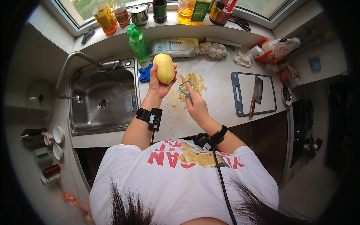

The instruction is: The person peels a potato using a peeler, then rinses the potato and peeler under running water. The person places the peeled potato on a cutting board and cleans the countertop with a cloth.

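Observation:
A large peeled potato (164, 69), pale yellow all over the side I see, rests upright in my left hand (158, 85), with the thumb on one side and fingertips around the other. My right hand (197, 105) grips a light blue vegetable peeler (184, 91), its blade end pointing up and left, apart from the potato. Beneath and beyond the peeler lies a loose heap of potato peelings (199, 83) on the pale countertop (216, 99). A blue cloth (145, 73) sits left of the potato, partly hidden by my left hand.
At left is a steel sink (87, 118) with a faucet (76, 56). A cleaver (257, 91) lies on a cutting board (239, 108) at right. Behind stand a green soap pump bottle (137, 45), a wipes pack (175, 47) and bagged garlic (213, 50). A cable (220, 180) hangs from my right wrist.

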Available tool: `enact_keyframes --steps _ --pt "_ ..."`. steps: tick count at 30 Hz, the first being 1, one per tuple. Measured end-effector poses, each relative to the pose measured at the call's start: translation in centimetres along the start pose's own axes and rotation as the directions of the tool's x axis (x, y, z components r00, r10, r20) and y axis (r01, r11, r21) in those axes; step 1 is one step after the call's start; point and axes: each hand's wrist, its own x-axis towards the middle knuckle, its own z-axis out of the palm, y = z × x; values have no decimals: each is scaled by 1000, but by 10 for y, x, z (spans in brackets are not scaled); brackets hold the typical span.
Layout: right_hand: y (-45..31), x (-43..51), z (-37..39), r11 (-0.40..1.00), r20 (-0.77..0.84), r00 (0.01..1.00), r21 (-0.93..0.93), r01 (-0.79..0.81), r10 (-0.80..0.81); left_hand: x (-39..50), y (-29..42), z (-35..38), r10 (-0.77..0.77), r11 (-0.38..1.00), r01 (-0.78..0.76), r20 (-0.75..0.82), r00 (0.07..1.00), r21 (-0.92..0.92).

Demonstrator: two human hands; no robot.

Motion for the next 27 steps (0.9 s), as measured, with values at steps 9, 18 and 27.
enact_keyframes --steps 9,18,27 --pt "29 32 -22 962 108 977 -185 201 -183 18 -42 26 117 992 -119 -43 992 -46" --pt "103 35 -33 993 282 953 -79 -91 110 26 -46 16 202 978 -187 -177 963 94" --pt "131 38 -28 886 508 830 240 -396 233 9 -67 -23 499 643 -135 -279 821 754"
